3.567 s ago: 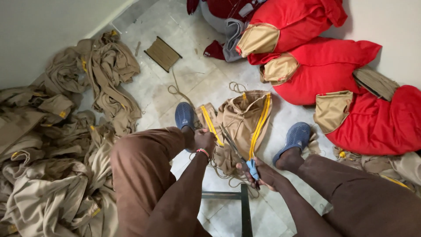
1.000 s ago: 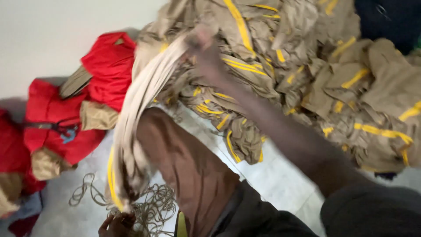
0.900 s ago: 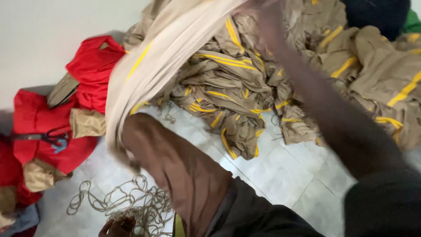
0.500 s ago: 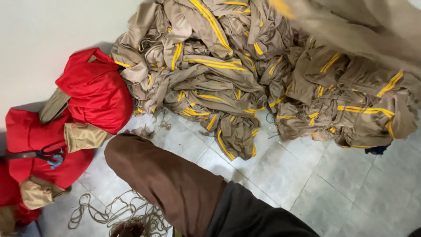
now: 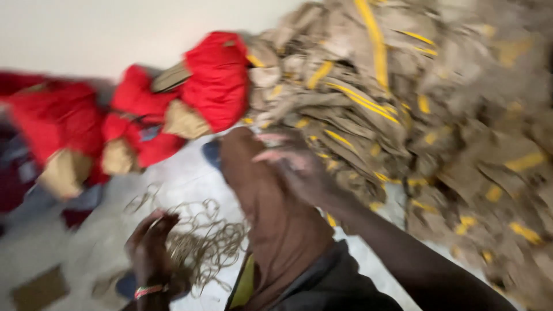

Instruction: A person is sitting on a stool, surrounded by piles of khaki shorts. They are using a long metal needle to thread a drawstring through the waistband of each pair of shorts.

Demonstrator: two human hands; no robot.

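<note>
Everything is placed from the tangle of tan cord [image 5: 201, 242], loose on the pale tiled floor [image 5: 80, 253] in the lower middle of a blurred head view. Up and to the left of it, red bags with tan pockets [image 5: 161, 121] are seen heaped against the wall. At the cord's left edge the left hand [image 5: 151, 245] is laid on the strands; whether its grip is pinched on them or only resting cannot be told through the blur. Just right of the cord a brown-trousered knee [image 5: 271, 201] is raised. Beyond the knee, up and to the right, the right hand [image 5: 294, 164] is held with fingers spread, nothing in it, fingertips turned back toward the cord. Further right, the big pile of tan bags with yellow straps [image 5: 415, 115] is touched or nearly touched by that hand. The cord has no clear long axis; the left hand is plainly nearer it.
</note>
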